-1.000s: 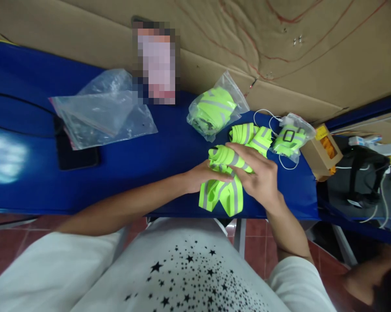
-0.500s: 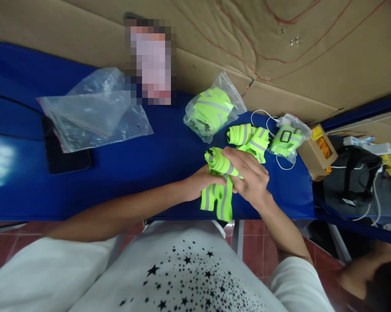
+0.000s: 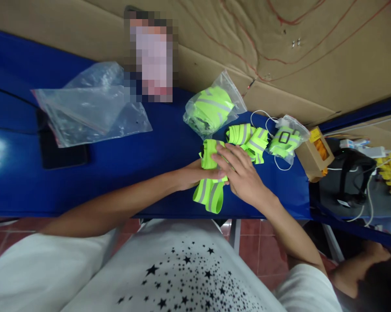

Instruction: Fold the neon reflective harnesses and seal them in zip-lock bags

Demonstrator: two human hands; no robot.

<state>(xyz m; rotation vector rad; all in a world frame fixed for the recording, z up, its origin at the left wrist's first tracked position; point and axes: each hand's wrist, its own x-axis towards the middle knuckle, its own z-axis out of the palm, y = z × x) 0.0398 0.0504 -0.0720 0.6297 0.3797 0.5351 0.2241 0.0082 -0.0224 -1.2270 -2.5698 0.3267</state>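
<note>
Near the table's front edge, both hands are on a neon yellow-green reflective strap (image 3: 209, 154) with grey stripes, its upper part rolled into a bundle. My left hand (image 3: 200, 173) grips it from the left, thumb across its front and the other fingers hidden. From the right, my right hand (image 3: 242, 171) lies over the roll with long fingers wrapped on it. Below the hands hangs a loose loop of the same strap. Just behind them lies another folded reflective strap (image 3: 255, 143). A clear zip bag (image 3: 211, 106) with a rolled strap inside is farther back.
Clear plastic bags (image 3: 94, 112) lie at the left over a dark flat device (image 3: 62, 151). At the right are a smaller bagged strap (image 3: 284, 141), a white cable and an open cardboard box (image 3: 317, 158). A cardboard wall backs the blue table (image 3: 133, 151). Another person's arm (image 3: 351, 273) shows lower right.
The roll has turned more upright and shifted slightly left with both hands. My right hand's fingers have spread farther over it, and the hanging end has swung left into a loop.
</note>
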